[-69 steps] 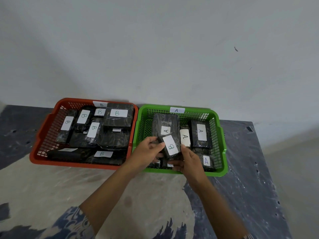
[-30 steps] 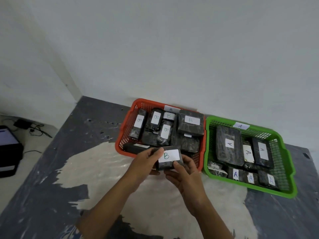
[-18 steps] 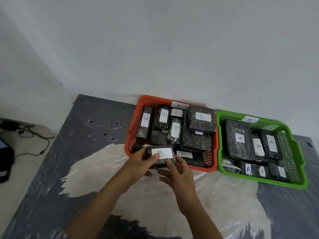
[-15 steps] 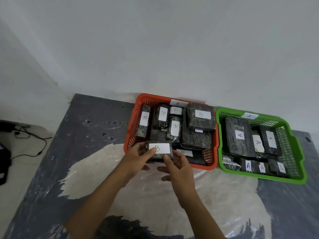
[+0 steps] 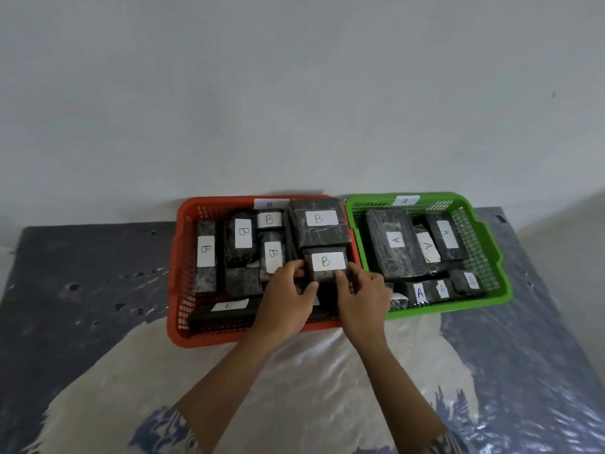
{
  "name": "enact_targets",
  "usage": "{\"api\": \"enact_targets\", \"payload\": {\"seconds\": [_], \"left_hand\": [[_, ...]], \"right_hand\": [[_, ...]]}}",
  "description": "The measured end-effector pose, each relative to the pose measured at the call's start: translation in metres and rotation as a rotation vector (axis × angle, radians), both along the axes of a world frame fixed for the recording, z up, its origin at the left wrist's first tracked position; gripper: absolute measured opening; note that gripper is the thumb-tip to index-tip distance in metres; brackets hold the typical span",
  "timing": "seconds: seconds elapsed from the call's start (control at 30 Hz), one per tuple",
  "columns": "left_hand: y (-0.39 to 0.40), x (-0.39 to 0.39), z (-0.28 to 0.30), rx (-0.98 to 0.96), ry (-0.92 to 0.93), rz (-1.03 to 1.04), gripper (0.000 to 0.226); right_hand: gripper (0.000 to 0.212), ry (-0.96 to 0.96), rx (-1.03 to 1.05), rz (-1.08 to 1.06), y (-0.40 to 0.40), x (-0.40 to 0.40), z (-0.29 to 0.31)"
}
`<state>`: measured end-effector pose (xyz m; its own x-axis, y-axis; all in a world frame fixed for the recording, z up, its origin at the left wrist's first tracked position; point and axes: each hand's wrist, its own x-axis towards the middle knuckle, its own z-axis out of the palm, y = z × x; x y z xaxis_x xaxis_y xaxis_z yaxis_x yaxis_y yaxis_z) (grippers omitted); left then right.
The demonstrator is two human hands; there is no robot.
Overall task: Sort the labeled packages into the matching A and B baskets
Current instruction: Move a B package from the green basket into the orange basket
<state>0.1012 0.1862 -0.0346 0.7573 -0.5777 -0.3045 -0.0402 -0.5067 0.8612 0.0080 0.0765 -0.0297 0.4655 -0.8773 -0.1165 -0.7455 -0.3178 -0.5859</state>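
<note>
the b package (image 5: pixel 325 264), a dark wrapped block with a white label marked b, sat between the two hands, inside the orange basket (image 5: pixel 178 283) at its right end. the left hand (image 5: pixel 288 301) pinched its left edge, thumb on the near face and fingers curled on the side. the right hand (image 5: pixel 361 294) gripped its right edge, thumb pressed on the front just under the label. whether the block rested on the packages beneath it or hung just above them could not be told. just beyond both hands lay a larger b-labelled package (image 5: pixel 319 226), and further to the left of the left hand stood several upright b packages. the green basket (image 5: pixel 491 257) sat just to the right of the right hand, touching the orange one, and held packages marked a. both baskets stood on a dark table (image 5: pixel 82 290), with a pale sheet (image 5: pixel 311 371) under the forearms.
</note>
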Motion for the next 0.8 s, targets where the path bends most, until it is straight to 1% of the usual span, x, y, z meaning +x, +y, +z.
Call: {"api": "enact_targets", "payload": {"seconds": [0.13,0.3,0.47,0.8], "left_hand": [[-0.005,-0.003,-0.004,0.041,-0.103,-0.017,0.064],[-0.010,-0.002,-0.004,0.059,-0.184,0.001,0.062],[-0.014,-0.004,-0.004,0.090,-0.214,0.020,0.061],[-0.018,-0.006,0.000,0.129,-0.252,0.002,0.060]], "right_hand": [[0.050,-0.039,0.001,0.036,-0.002,-0.005,-0.008],[0.049,-0.102,-0.047,0.041,0.000,-0.006,-0.014],[0.048,-0.084,-0.057,0.066,-0.006,-0.006,-0.016],[0.048,-0.130,0.026,0.050,-0.012,-0.010,-0.014]]}}
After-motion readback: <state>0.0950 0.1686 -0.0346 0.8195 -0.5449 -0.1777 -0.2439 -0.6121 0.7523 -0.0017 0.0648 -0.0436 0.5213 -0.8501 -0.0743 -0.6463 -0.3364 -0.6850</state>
